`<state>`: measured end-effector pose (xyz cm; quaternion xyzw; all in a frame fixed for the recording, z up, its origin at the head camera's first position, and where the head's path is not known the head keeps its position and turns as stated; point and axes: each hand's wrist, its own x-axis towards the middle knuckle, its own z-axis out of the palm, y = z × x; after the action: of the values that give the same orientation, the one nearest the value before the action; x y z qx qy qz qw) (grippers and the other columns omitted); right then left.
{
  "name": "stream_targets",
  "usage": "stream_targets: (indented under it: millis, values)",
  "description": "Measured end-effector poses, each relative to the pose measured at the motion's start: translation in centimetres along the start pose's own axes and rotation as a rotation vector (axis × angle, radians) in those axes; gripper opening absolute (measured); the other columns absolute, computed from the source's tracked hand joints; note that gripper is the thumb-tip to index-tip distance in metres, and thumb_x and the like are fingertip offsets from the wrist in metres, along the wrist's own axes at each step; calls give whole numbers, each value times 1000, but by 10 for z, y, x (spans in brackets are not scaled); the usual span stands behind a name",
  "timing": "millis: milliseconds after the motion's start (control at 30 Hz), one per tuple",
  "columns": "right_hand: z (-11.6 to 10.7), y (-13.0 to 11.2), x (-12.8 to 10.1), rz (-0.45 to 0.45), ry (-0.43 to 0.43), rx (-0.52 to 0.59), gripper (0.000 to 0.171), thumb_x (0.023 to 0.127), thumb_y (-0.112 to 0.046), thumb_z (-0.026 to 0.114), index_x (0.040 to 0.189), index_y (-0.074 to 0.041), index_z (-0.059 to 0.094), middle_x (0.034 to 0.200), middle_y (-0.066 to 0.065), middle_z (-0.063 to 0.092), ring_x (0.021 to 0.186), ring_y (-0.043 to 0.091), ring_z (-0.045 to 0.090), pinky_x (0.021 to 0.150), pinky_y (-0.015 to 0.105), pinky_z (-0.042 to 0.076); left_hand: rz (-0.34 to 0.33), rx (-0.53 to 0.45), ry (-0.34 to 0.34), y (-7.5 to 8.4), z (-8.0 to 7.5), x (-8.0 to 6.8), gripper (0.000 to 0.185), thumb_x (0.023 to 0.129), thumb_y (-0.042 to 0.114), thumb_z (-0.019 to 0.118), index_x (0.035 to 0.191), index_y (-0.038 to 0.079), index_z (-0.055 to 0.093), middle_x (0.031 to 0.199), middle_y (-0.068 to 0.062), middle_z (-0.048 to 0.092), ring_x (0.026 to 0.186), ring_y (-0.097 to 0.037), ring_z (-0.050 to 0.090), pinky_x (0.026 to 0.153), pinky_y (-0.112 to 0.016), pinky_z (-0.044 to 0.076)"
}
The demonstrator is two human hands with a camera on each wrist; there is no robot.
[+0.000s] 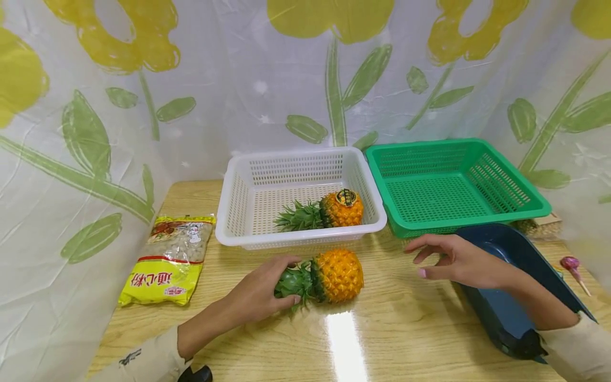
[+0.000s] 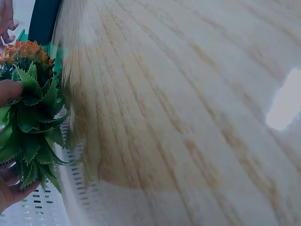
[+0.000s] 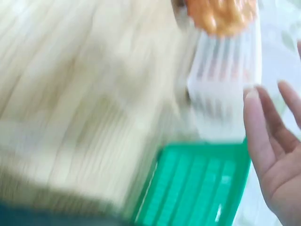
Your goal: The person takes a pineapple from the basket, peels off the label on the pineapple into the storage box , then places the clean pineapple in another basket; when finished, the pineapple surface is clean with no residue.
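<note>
A small orange pineapple (image 1: 339, 277) lies on its side in front of the white basket (image 1: 300, 236), leaves toward the left. My left hand (image 1: 264, 289) grips its green crown; the left wrist view has thumb and fingers around the spiky leaves (image 2: 35, 120). Another pineapple (image 1: 345, 212), with a black and gold label, lies inside the white basket at its front right. Over the dark blue tray's near left side, my right hand (image 1: 453, 258) hovers with fingers loosely bent and nothing in them. The right wrist view is blurred.
A green basket (image 1: 396, 212) stands right of the white one. Below it, a dark blue tray (image 1: 501, 318) runs along the right side. A yellow food packet (image 1: 167, 260) lies left, and a lollipop (image 1: 570, 263) lies far right. A flowered curtain (image 1: 215, 95) encloses the table.
</note>
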<state>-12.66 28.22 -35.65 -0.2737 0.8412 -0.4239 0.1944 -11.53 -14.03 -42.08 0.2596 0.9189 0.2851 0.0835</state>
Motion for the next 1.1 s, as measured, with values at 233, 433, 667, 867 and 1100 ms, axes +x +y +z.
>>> stream_targets:
  millis: [233, 433, 667, 867, 1100]
  values:
    - [36, -17, 26, -4, 80, -44, 52, 94, -25, 73, 140, -15, 52, 140, 13, 54, 123, 33, 56, 92, 39, 55, 21, 13, 8, -1, 1, 0, 72, 87, 34, 80, 147, 18, 45, 147, -10, 51, 123, -29, 57, 94, -48, 53]
    - [57, -25, 42, -15, 157, -63, 62, 90, -31, 77, 144, -21, 48, 147, 12, 48, 134, 41, 47, 100, 60, 47, 31, 7, 9, 0, 1, 0, 73, 86, 35, 80, 148, 17, 44, 148, -10, 50, 125, -29, 56, 96, -49, 53]
    - [71, -34, 55, -18, 147, -63, 81, 84, -42, 81, 151, -23, 40, 155, 9, 38, 139, 41, 40, 98, 64, 46, 41, 24, 26, -1, 1, 0, 72, 87, 33, 80, 148, 16, 45, 148, -10, 50, 125, -30, 56, 95, -49, 53]
    - [82, -38, 66, -6, 117, -47, 89, 80, -44, 84, 152, -22, 36, 156, 10, 33, 141, 42, 36, 96, 66, 46, 48, 28, 29, -1, 0, 0, 73, 87, 33, 80, 148, 15, 45, 148, -11, 50, 126, -30, 56, 95, -49, 53]
    - [100, -38, 84, -59, 104, -109, 98, 74, -48, 88, 153, -21, 37, 158, 11, 32, 142, 32, 37, 108, 62, 38, 67, 30, 37, -1, 1, 0, 72, 86, 33, 80, 147, 14, 45, 147, -10, 51, 130, -32, 54, 100, -52, 50]
